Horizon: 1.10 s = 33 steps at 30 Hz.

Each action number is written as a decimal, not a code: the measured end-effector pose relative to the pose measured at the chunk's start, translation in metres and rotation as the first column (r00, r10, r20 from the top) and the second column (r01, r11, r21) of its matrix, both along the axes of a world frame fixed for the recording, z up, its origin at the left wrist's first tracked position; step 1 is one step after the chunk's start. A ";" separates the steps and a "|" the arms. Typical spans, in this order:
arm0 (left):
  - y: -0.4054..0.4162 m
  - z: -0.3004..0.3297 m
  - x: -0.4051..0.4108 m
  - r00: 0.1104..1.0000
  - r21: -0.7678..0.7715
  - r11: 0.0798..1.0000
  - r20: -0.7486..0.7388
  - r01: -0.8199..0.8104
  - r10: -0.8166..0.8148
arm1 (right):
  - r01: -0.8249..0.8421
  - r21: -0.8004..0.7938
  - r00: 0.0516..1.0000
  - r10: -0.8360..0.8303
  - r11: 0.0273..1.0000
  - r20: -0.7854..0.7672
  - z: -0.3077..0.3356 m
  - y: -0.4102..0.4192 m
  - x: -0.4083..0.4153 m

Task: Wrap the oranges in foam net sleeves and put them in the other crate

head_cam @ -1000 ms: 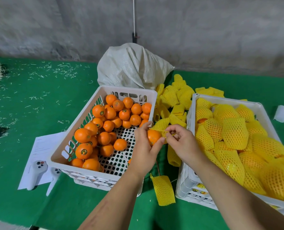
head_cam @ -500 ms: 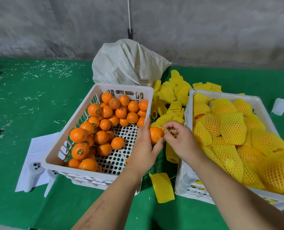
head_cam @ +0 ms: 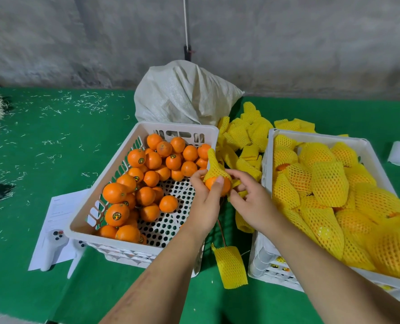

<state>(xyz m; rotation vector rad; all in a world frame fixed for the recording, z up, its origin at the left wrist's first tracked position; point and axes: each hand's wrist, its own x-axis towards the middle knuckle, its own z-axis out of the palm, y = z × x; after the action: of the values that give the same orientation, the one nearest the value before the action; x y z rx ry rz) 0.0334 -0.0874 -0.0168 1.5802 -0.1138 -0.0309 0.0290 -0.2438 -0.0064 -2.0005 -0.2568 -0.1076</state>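
Green felt [head_cam: 54,141] is covering the table, with a rough grey wall [head_cam: 288,43] standing behind it. Between the two crates, the left hand [head_cam: 206,206] is gripping an orange [head_cam: 214,187], thumb curling over its front. A yellow foam net sleeve [head_cam: 215,167] is sitting partway over the top of that orange, its loose end sticking up. The right hand [head_cam: 253,204] is pinching the sleeve's lower edge just beside the fruit. To the left of the hands, a white crate [head_cam: 96,202] is holding bare oranges [head_cam: 145,181]. To their right, the other crate [head_cam: 268,164] is holding wrapped oranges [head_cam: 330,183]. Beyond the hands, spare sleeves [head_cam: 245,134] are lying heaped before a white sack [head_cam: 182,97]. Nearer than the hands, one flat sleeve [head_cam: 230,267] is lying on the felt.
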 end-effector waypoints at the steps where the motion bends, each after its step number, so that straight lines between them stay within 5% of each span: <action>1: 0.003 -0.003 -0.001 0.997 0.029 0.997 -0.016 0.073 -0.073 | 0.022 0.023 1.000 -0.022 1.000 0.008 -0.001 -0.001 0.001; 4: 0.011 -0.012 -0.005 0.984 0.180 0.970 0.040 0.163 -0.173 | 0.089 0.032 0.995 -0.090 0.996 0.031 -0.005 -0.002 0.005; 7: 0.011 -0.013 -0.008 0.986 0.257 0.963 0.124 0.079 -0.113 | 0.156 0.046 0.987 -0.157 0.987 0.025 -0.009 -0.004 0.009; 13: 0.008 -0.012 -0.005 0.985 0.167 0.979 0.145 -0.114 0.090 | 0.121 0.076 0.978 -0.132 0.990 0.162 -0.006 -0.002 0.002; 17: 0.006 -0.006 -0.007 0.970 0.083 0.969 0.091 -0.233 0.226 | 0.054 0.000 0.998 -0.054 0.999 0.039 -0.004 0.002 0.003; 20: 0.009 -0.005 -0.011 0.986 0.124 0.983 0.117 -0.133 0.119 | 0.033 -0.117 0.999 -0.029 0.993 0.034 -0.007 0.000 0.004; 24: 0.008 -0.005 -0.013 0.985 0.307 0.950 0.136 0.059 -0.106 | 0.085 0.040 0.995 -0.087 0.996 0.040 -0.008 -0.003 0.007; 33: 0.007 -0.008 -0.014 0.983 0.237 0.971 0.181 -0.027 -0.016 | 0.203 0.026 0.977 -0.204 0.979 0.061 -0.011 -0.009 0.008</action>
<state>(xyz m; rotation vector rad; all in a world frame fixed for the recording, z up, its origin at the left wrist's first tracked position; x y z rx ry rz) 0.0194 -0.0801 -0.0244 1.8232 -0.2566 0.1082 0.0368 -0.2525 -0.0175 -2.0016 -0.0898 -0.3036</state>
